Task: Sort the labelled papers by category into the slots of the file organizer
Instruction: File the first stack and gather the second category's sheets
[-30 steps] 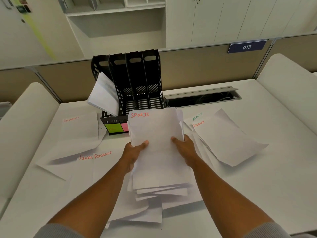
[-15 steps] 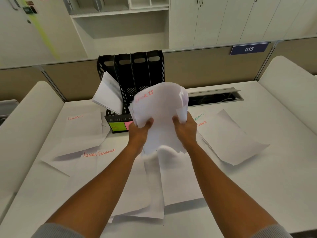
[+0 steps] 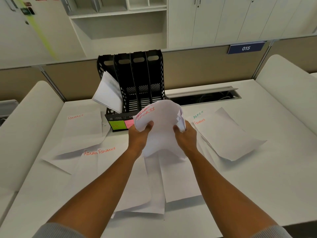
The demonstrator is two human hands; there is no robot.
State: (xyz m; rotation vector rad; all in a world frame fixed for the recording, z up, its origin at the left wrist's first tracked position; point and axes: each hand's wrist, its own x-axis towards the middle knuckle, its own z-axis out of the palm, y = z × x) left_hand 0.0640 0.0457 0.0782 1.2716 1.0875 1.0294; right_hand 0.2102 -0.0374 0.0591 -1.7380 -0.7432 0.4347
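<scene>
Both hands hold one bundle, the SPORTS stack (image 3: 159,127), lifted clear of the table (image 3: 257,194) just in front of the file organizer (image 3: 137,79). The left hand (image 3: 139,137) has its grip closed on the stack's left edge, thumb on top; the right hand (image 3: 186,138) has its grip closed on the right edge. The sheets bow upward between the two hands and fan apart at the right corner.

Risks, as judged from this position:
- The bowed, uneven stack may catch on a divider of the file organizer and crumple — the cause being loose edges that are not squared.
- Inner sheets may slide out of the fanned right corner and drop among the loose papers below, mixing categories.
- The bundle hides the slot labels on the organizer's front lip, so a wrong slot is possible.

Count:
- File organizer: one, with four upright slots; the leftmost already holds a leaning sheaf (image 3: 108,93), the other three look empty.
- Coloured labels visible on its front lip: two — a green label (image 3: 117,125) and a pink label (image 3: 129,124); any further ones are covered.
- Legible headings on loose sheets: FINANCE four (two left of the organizer, overlapping pair included, one more far left, one right), ADMIN one (image 3: 198,114).
- Sheets in the held stack: several; exact number cannot be told.
</scene>
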